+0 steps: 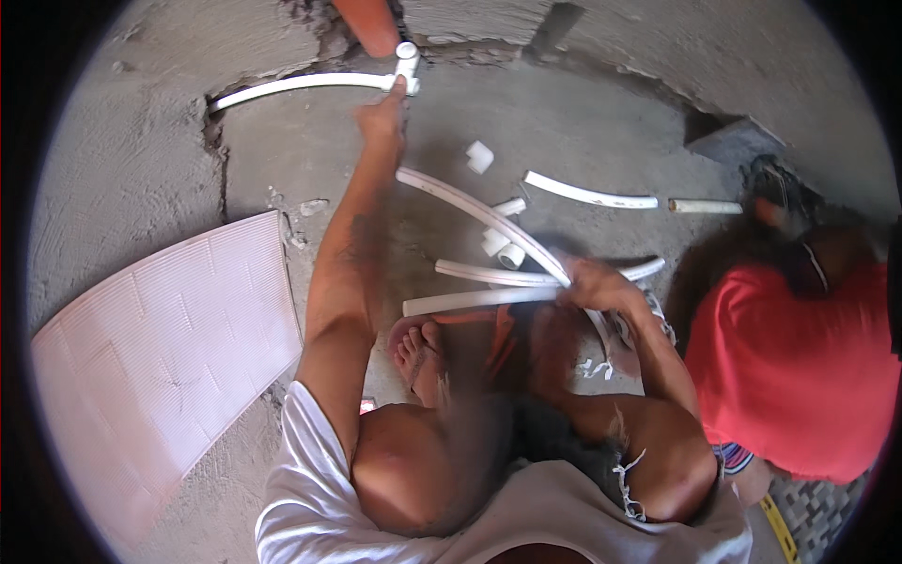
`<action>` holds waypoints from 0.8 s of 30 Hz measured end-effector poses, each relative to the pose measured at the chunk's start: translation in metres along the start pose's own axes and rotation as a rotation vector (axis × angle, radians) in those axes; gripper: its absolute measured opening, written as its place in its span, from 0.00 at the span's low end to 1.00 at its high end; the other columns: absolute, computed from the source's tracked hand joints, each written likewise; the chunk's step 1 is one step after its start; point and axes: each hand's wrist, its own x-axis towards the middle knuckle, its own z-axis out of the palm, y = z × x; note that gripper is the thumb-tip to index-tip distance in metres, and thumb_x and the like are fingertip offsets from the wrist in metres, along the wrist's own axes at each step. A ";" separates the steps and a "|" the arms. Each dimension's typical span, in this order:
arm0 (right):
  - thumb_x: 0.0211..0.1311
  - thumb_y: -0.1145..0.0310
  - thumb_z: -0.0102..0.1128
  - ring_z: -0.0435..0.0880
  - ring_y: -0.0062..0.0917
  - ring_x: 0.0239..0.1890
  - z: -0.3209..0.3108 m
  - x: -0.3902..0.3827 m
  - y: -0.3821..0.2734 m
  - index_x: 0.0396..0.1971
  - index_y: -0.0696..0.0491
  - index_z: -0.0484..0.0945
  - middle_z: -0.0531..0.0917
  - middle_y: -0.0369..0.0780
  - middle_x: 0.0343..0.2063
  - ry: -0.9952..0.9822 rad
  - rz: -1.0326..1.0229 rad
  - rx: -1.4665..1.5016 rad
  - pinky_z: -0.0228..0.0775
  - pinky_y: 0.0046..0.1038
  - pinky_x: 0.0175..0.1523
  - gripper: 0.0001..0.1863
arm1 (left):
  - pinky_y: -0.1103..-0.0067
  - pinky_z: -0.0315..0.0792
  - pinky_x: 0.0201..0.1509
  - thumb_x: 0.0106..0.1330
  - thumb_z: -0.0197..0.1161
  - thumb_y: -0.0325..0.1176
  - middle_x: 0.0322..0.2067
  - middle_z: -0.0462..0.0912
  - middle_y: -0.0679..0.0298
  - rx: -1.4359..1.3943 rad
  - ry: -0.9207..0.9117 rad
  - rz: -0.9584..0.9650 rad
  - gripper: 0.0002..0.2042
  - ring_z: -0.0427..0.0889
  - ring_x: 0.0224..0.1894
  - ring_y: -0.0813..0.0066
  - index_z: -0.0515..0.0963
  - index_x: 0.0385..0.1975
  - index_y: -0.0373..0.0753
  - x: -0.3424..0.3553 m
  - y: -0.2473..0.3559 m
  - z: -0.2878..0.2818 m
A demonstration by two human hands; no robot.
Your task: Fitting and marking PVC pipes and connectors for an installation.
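My left hand (385,117) reaches up to a white tee fitting (408,58) joined to a white pipe (301,82) along the wall's base, fingers closed on the fitting. My right hand (597,284) grips a long white pipe (479,211) that slants up toward my left forearm. Under and beside it lie other white pipe lengths (470,305). Several white fittings (495,242) lie just behind the held pipe, and a loose elbow (478,157) sits farther back on the concrete floor (451,113). An orange pipe (366,21) comes out of the broken wall above the tee.
A large pale ribbed tile (164,357) lies at my left. A person in red (789,367) crouches close at my right. Short pipe pieces (592,198) lie at the back right, near a grey slab (733,139). A yellow level (780,526) shows at the lower right.
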 end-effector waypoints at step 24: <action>0.58 0.63 0.63 0.69 0.47 0.57 0.122 -0.071 -0.049 0.50 0.52 0.76 0.75 0.47 0.50 0.674 -0.273 -0.309 0.60 0.50 0.60 0.20 | 0.69 0.70 0.29 0.55 0.74 0.50 0.19 0.80 0.65 0.282 0.085 0.291 0.23 0.75 0.23 0.75 0.81 0.19 0.31 0.031 -0.044 -0.005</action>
